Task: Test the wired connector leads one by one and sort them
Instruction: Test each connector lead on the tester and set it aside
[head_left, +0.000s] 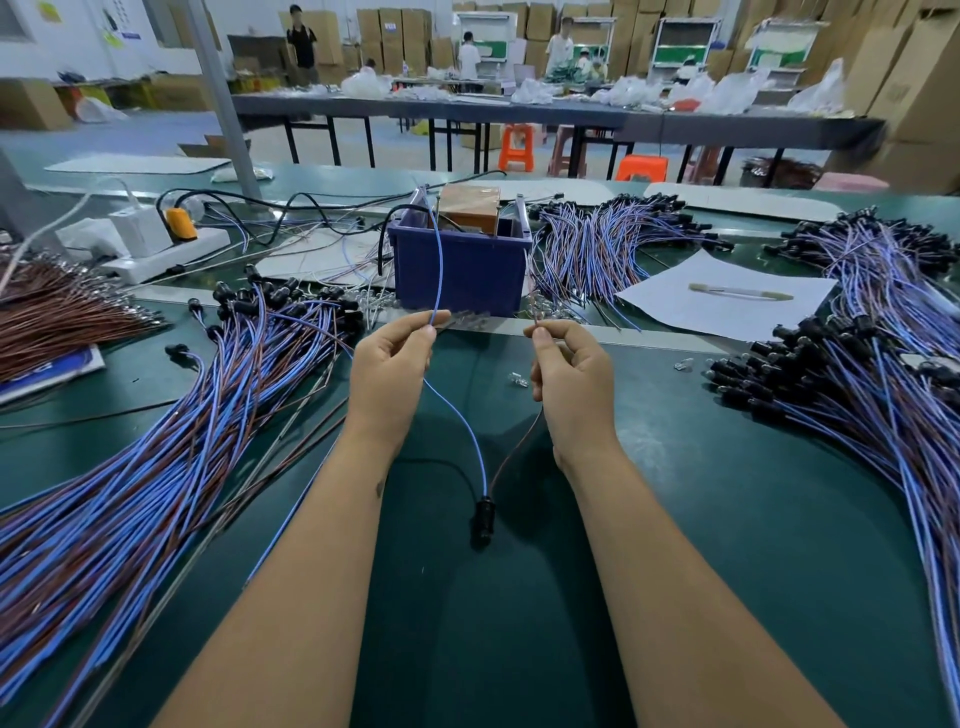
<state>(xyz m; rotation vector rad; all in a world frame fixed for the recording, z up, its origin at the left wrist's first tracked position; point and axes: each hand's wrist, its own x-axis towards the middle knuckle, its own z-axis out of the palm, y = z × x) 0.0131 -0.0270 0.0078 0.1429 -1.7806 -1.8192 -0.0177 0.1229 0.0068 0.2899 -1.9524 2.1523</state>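
My left hand (392, 364) pinches the blue wire (460, 423) of one connector lead, and that wire runs on up to the top of the blue bin (460, 275). My right hand (569, 371) pinches the lead's brown wire (514, 452) near its bare end. Both wires hang down between my forearms to the black connector (482, 522), which dangles just above the green mat. The bin holds a brown test box (470, 208) with metal contact posts.
Large piles of blue-and-brown leads lie at the left (156, 441), behind the bin (613, 244) and along the right (857, 395). A white sheet with a pen (727, 296) lies right of the bin. A power strip (156, 249) sits at far left. Small clear bulbs (517, 379) dot the mat.
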